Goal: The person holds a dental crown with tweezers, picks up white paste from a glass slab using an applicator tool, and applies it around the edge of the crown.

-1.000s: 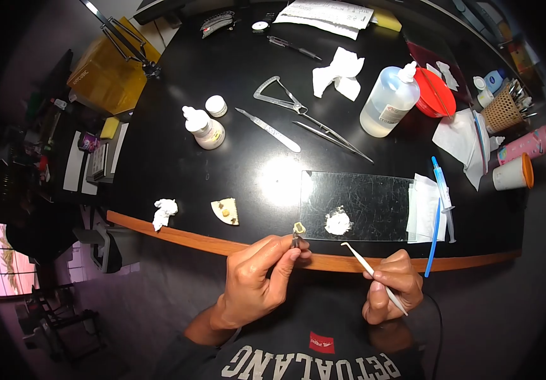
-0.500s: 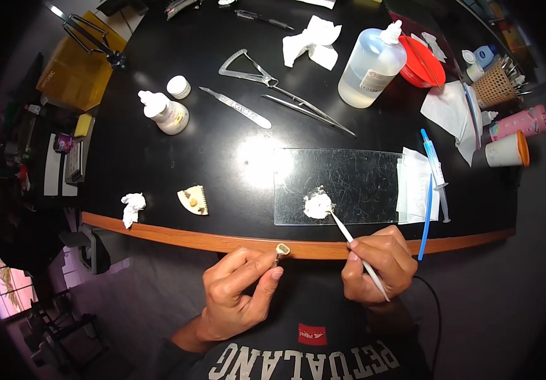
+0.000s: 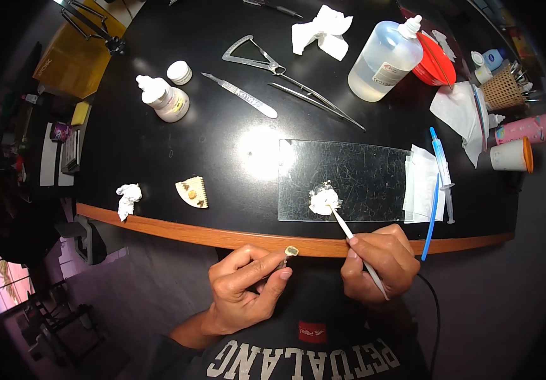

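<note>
Between thumb and fingers, my left hand (image 3: pixel 246 286) pinches a small metal holder, mostly hidden, with a small yellowish ring-shaped piece (image 3: pixel 291 251) at its top, just off the table's wooden edge. My right hand (image 3: pixel 380 263) is closed on a thin white tool (image 3: pixel 360 254) like a pen. The tool's tip touches the white powdery or pasty heap (image 3: pixel 323 201) on the glass plate (image 3: pixel 368 177). Folded white paper (image 3: pixel 420 190) lies under the plate's right end, with a blue-tipped syringe (image 3: pixel 439 157) on it and a blue stick (image 3: pixel 431 221) beside it.
A scalpel (image 3: pixel 241 96), tweezers (image 3: pixel 317 104), a metal caliper (image 3: pixel 254 62) and a large bottle (image 3: pixel 377 66) lie or stand behind the plate. To the left are a small dropper bottle (image 3: pixel 166 101), a round jar (image 3: pixel 179 73), a beige toothed piece (image 3: pixel 191 192) and crumpled tissue (image 3: pixel 128 199).
The white tool's tip has come from beyond the plate's front edge onto the white heap. My left hand has lowered with the yellowish piece. The camera view has shifted.
</note>
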A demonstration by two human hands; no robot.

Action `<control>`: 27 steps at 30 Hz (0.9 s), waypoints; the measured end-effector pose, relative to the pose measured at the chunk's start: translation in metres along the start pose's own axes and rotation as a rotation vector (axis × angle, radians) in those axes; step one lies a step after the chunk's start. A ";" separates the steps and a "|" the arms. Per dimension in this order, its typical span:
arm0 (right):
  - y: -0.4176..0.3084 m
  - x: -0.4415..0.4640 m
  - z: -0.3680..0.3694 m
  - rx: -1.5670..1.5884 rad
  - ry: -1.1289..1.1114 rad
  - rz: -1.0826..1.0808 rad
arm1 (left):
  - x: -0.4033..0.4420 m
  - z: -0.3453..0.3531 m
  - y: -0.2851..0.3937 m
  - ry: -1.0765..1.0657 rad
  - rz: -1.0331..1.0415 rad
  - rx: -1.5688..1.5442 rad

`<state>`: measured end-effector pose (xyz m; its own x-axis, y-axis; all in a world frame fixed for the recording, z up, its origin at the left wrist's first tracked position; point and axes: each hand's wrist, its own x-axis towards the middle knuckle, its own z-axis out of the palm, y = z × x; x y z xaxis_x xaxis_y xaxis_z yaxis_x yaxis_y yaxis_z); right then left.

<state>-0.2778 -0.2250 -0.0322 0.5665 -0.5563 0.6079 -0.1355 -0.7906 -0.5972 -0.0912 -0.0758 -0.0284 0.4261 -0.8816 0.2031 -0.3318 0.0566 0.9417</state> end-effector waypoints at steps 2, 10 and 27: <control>0.001 -0.001 -0.002 0.006 0.014 -0.026 | 0.001 0.000 0.000 0.002 0.006 0.005; -0.004 0.000 -0.001 0.174 0.083 0.007 | 0.001 0.000 -0.005 0.020 0.001 -0.007; -0.009 0.008 0.008 0.388 0.061 0.004 | 0.008 -0.007 -0.008 -0.070 -0.004 -0.039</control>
<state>-0.2657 -0.2198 -0.0261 0.5153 -0.5830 0.6282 0.1866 -0.6390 -0.7462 -0.0794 -0.0803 -0.0329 0.3671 -0.9124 0.1809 -0.2960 0.0698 0.9526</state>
